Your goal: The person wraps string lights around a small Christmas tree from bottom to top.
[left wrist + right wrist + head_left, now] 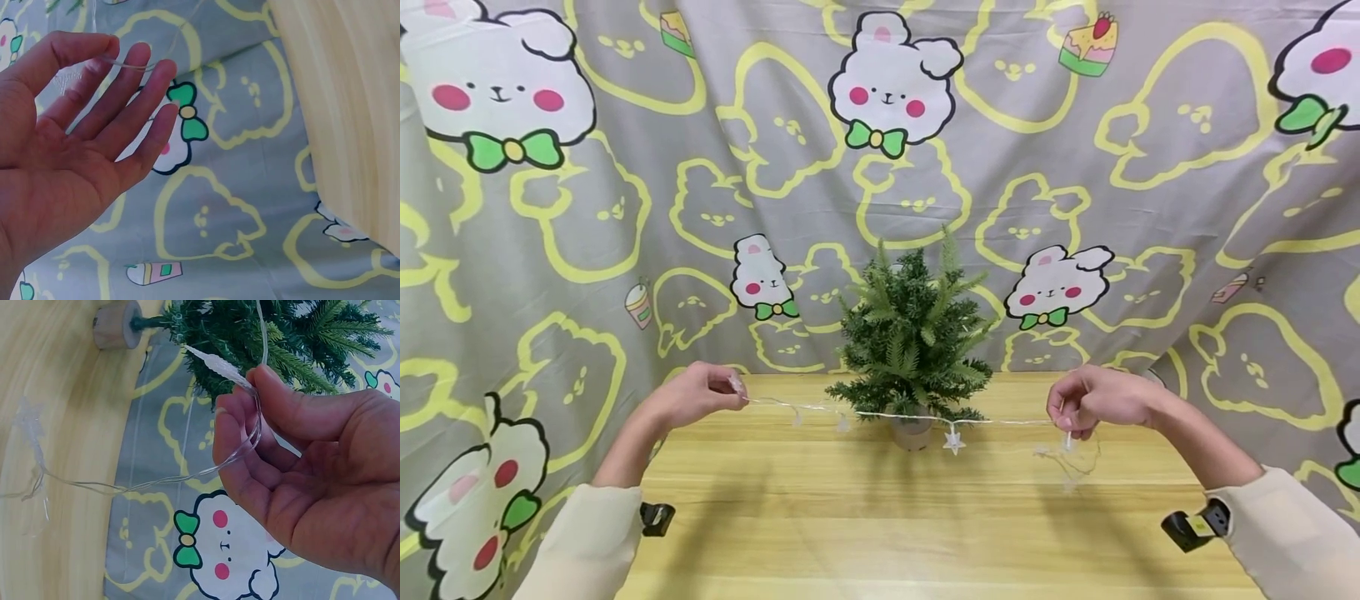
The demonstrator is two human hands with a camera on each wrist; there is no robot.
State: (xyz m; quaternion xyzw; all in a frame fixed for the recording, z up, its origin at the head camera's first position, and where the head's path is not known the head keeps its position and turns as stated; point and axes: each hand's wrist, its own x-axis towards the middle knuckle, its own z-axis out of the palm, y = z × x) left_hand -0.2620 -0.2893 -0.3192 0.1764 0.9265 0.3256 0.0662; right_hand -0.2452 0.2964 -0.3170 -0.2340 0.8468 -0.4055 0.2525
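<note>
A string of fairy lights [880, 413] with clear star pendants is stretched between my two hands, in front of a small artificial Christmas tree [913, 333]. At its left end, my left hand [703, 393] pinches the wire between thumb and index finger; the other fingers are spread in the left wrist view. My right hand [1093, 402] pinches the wire near one star [219, 365], which points outward from the fingertips. From there a loose length of the string hangs over the table, with another star [30, 428] on it. One star [953, 438] dangles below the taut part.
The tree stands on a round wooden base [912, 434] near the back of the wooden table [880, 533]. A grey patterned curtain [910, 192] with cartoon rabbits hangs behind and along both sides. Black wrist cameras sit at both sleeves.
</note>
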